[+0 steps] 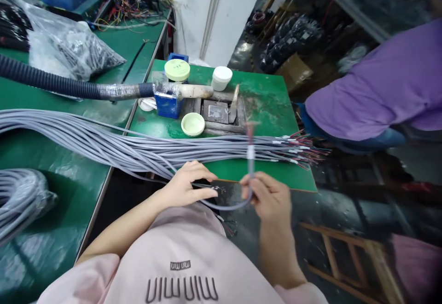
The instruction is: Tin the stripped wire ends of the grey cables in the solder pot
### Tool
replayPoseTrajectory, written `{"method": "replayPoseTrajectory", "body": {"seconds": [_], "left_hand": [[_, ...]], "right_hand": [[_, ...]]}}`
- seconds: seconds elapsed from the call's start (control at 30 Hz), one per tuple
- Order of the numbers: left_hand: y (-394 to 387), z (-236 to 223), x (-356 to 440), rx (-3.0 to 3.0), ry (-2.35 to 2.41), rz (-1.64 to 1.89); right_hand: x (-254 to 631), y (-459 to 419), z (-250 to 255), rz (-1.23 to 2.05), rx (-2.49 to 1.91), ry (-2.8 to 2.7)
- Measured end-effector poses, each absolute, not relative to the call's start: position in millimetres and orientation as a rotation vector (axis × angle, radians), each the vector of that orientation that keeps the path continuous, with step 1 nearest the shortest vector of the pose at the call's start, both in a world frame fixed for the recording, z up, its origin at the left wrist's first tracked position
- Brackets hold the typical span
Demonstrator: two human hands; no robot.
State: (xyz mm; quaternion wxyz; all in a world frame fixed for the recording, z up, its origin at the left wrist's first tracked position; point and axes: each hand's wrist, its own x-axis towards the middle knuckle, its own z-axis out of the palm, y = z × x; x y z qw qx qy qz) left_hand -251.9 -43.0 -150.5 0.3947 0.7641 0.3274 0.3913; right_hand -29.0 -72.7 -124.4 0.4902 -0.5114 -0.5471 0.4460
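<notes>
Grey cable (251, 168) is standing upright in my right hand (272, 198), its white band (250, 152) and reddish wire tips (249, 131) showing blurred above my grip. My right fingers are pinching it firmly near that end, beside the near edge of the green bench (228, 170). Below them the cable is curving down and off to my left, passing close by my left thumb – whether it is touching there, I cannot tell. My left hand (186, 184) is hanging palm inward, thumb and fingers parted, gripping nothing that I can see.

Just beyond both hands, a bundle of grey cables (138, 150) is running across the bench, its stripped ends (307, 150) fanning out at the right. Behind it, a solder pot (217, 111) is sitting with a scraper (234, 106) leaning at its right side, and a pale green dish (193, 125) is resting to its left. A ribbed hose (69, 82) is reaching in from the left, and a white tub (221, 78) is standing farther back – while someone in purple (380, 88) is bending at the right.
</notes>
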Motion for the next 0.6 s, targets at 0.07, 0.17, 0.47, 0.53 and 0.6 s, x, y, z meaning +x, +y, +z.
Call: {"method": "replayPoseTrajectory", "body": {"seconds": [0.07, 0.17, 0.47, 0.53, 0.6], "left_hand": [[-43, -149, -249, 1.667, 0.862, 1.048], [-41, -147, -247, 1.289, 0.891, 1.085], [-43, -149, -238, 0.936, 0.923, 1.105], [-45, -150, -232, 0.989, 0.930, 1.082], [-46, -151, -228, 1.015, 0.931, 1.074]], "right_hand": [[-43, -74, -132, 1.217, -1.294, -1.471], [-58, -75, -138, 1.283, -1.260, -1.617], [-70, -76, -140, 1.224, -1.245, -1.741], [-72, -76, -144, 1.137, -1.273, -1.711], [-74, -77, -147, 1.099, -1.290, -1.679]]}}
